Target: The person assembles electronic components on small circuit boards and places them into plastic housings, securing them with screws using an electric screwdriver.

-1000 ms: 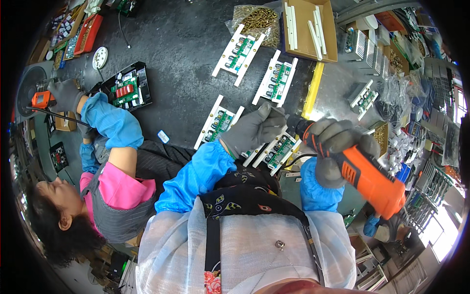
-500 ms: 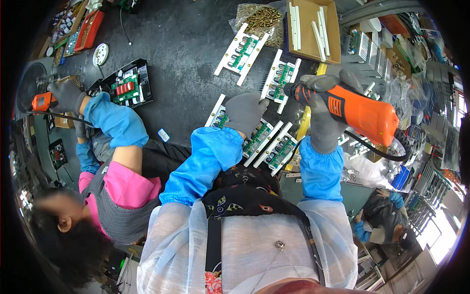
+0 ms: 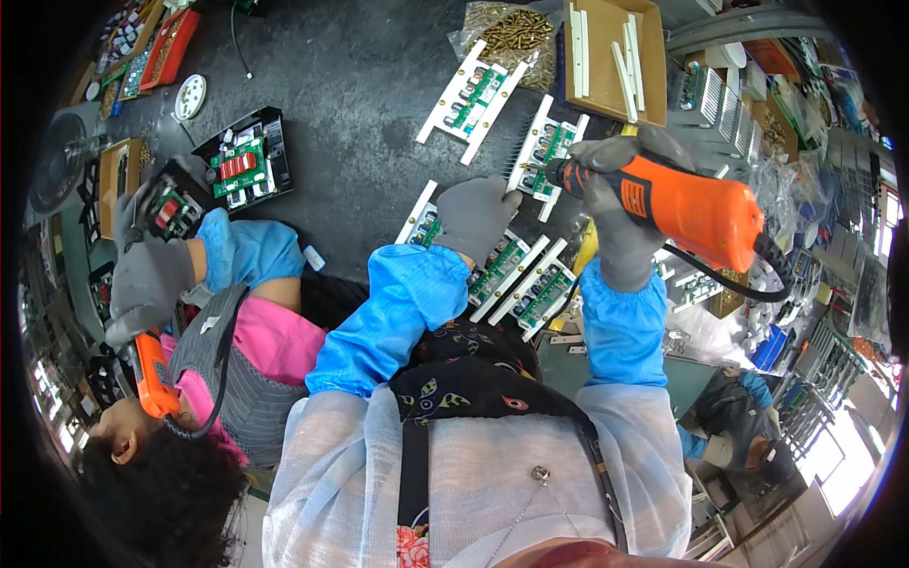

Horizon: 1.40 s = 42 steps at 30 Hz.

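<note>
My right hand (image 3: 630, 204), in a grey glove, is wrapped round an orange electric screwdriver (image 3: 696, 213) with a black nose. The driver's tip points left at a green circuit board with white rails and a finned heat sink (image 3: 547, 156). My left hand (image 3: 473, 216), also gloved, is closed with its knuckles up at that board's lower left end; what its fingers hold is hidden. Partly under my left wrist lies another railed board (image 3: 421, 222). Two more, a near board (image 3: 500, 267) and its neighbour (image 3: 540, 295), lie right of that wrist.
A railed board (image 3: 471, 102) lies farther off, below a bag of brass screws (image 3: 519, 33). A cardboard box (image 3: 606, 80) holds white rails. At left, a co-worker's gloved hand (image 3: 151, 284) holds an orange screwdriver (image 3: 154, 374) beside an open black case (image 3: 275, 156).
My screwdriver has shifted slightly left and down toward the board; my left hand stays put. The co-worker's screwdriver has swung down toward their body, and a small black unit is now by their other hand.
</note>
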### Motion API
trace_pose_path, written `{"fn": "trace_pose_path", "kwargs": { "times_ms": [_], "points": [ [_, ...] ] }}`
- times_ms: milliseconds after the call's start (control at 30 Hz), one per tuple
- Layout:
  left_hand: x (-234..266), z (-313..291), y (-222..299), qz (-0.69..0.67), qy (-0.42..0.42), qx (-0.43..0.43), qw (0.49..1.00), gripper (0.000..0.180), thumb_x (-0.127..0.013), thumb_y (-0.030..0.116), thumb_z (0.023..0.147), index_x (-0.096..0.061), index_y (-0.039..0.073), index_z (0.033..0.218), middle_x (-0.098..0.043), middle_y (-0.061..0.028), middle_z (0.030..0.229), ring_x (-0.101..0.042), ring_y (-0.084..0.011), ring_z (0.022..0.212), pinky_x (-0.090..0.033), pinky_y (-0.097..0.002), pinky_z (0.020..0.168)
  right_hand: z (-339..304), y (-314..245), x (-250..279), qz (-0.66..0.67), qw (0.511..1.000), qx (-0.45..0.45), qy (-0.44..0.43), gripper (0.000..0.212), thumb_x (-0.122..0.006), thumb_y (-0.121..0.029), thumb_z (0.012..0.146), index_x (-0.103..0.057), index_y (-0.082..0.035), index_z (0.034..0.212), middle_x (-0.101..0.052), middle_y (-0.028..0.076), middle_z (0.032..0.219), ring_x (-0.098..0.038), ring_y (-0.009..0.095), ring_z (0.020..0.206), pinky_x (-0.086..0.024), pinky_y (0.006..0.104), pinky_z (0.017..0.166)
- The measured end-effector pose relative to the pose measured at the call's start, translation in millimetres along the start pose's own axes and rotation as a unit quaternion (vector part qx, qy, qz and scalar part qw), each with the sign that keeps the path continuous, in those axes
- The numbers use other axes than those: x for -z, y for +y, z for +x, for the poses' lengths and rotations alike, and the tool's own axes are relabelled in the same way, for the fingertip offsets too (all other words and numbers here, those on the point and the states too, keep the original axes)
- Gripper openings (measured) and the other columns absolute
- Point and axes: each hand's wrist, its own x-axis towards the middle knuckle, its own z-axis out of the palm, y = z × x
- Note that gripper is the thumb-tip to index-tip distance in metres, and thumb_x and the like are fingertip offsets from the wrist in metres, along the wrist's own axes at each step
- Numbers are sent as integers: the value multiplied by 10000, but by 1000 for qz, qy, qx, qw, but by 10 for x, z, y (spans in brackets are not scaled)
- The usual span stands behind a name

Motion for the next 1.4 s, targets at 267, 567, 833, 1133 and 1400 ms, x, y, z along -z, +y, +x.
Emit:
{"fn": "trace_pose_path", "kwargs": {
  "times_ms": [267,567,833,1133,1400],
  "points": [
    [-38,30,-28,-32,9,-5,999,269,-626,354,804,-641,85,803,-610,-124,694,-611,-311,684,-454,-430,611,30,96,14,-26,998,61,1,568,-617,106,729,-411,-14,1244,-590,118,857,-607,230,794,-541,447,741],
    [-43,10,-50,-43,14,-14,999,283,-616,358,807,-625,76,780,-599,-126,677,-609,-314,674,-452,-436,588,-3,249,-81,-63,993,44,-88,454,-643,38,783,-430,-25,1179,-573,108,825,-619,236,747,-545,354,642],
    [-71,7,-105,-39,47,-38,997,294,-610,366,810,-607,76,760,-583,-119,677,-601,-315,676,-454,-440,598,49,256,-75,-118,981,15,-156,429,-583,74,748,-434,19,1147,-568,118,813,-602,224,722,-543,372,650],
    [-84,80,-133,-37,36,-41,998,308,-604,395,805,-626,89,779,-607,-117,709,-612,-307,733,-461,-441,640,170,158,-196,48,996,-18,-68,493,-583,104,734,-428,-9,1188,-579,134,835,-605,235,729,-549,408,682],
    [-20,58,-116,-49,-4,-26,998,313,-601,401,808,-640,91,791,-619,-114,732,-616,-305,744,-462,-443,669,396,237,-117,28,998,29,41,616,-578,130,706,-331,13,1257,-618,112,806,-644,238,763,-537,338,693]
  ]
}}
